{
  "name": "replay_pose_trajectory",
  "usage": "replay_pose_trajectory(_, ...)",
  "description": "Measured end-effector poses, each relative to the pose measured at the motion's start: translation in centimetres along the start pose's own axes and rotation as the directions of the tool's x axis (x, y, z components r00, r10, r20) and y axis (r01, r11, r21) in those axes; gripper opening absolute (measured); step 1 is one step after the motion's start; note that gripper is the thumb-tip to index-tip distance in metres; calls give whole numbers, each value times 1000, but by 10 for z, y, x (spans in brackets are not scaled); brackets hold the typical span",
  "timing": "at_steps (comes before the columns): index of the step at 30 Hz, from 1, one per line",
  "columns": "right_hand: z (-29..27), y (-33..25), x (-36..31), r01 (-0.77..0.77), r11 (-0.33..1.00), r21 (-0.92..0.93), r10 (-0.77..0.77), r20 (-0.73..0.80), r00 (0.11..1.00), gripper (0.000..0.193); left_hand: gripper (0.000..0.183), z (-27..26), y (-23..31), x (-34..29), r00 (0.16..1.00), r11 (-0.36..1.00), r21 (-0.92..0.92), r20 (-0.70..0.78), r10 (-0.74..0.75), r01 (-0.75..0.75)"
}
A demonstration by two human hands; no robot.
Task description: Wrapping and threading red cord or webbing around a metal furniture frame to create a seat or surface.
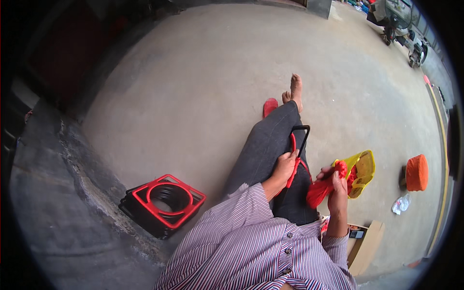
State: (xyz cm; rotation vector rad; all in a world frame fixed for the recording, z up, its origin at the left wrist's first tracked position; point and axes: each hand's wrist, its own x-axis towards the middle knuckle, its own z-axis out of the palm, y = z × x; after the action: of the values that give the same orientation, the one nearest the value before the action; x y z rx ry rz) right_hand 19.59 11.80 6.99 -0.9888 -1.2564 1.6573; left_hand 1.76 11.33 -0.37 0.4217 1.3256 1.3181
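Over the dark trousers (pixel 263 145): a slim black frame (pixel 304 141), tilted along the thighs; a red strip (pixel 290 181) follows its left side, showing both above and below the grip
Left fingers (pixel 292 157): curled closed around the frame and its red strip; the squared black end of the frame sticks out beyond them, toward the knees
Right fingers (pixel 337 181): closed about a red bundle (pixel 316 194) of soft material; they are just right of the frame and apart from it; how tightly they squeeze cannot be told
Red bundle: within the right grip, over the person's right thigh; a knotty end shows above the fingers, and a fuller, smoother part hangs out on their left
Yellow bag (pixel 369 166): on the floor (pixel 193 96), just beyond the right fingers; its mouth gapes, with more red material (pixel 352 175) inside
Printing: dark marks on the yellow bag and coloured ones on a crumpled white packet (pixel 400 204); both too small to read
Stacked frames (pixel 186 212): at the person's left, well apart from both hands; the top one is red and square with a round opening, with black ones below it
Farther right: an orange-topped stool (pixel 416 173); the white packet lies between it and the bag
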Motion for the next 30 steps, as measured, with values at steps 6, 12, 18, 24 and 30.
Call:
replay_pose_trajectory(6, 7, -15, 16, 183, 952, -244, -180, 36, 983, 44, 29, -34, -1, 1, 998, 997, -51, 8, 64, -63)
replay_pose_trajectory(12, 15, -17, 10, 291, 947, -137, -268, 164, 949, 56, 37, -47, 14, -26, 991, 995, -95, 133, 33, -20)
replay_pose_trajectory(18, 27, -15, -1, 48, 984, 171, -70, 126, 990, 56, 35, -32, -9, -26, 986, 972, -217, 117, 118, -91)
replay_pose_trajectory(24, 3, -7, -5, 5, 945, 326, -6, 3, 1000, 49, 38, -22, -42, -1, 729, 616, 402, 248, 638, -677)
replay_pose_trajectory(30, -1, 11, -3, -96, 959, 266, 102, -11, 995, 41, 39, -21, -31, -11, 941, 943, 146, 207, 266, -299)
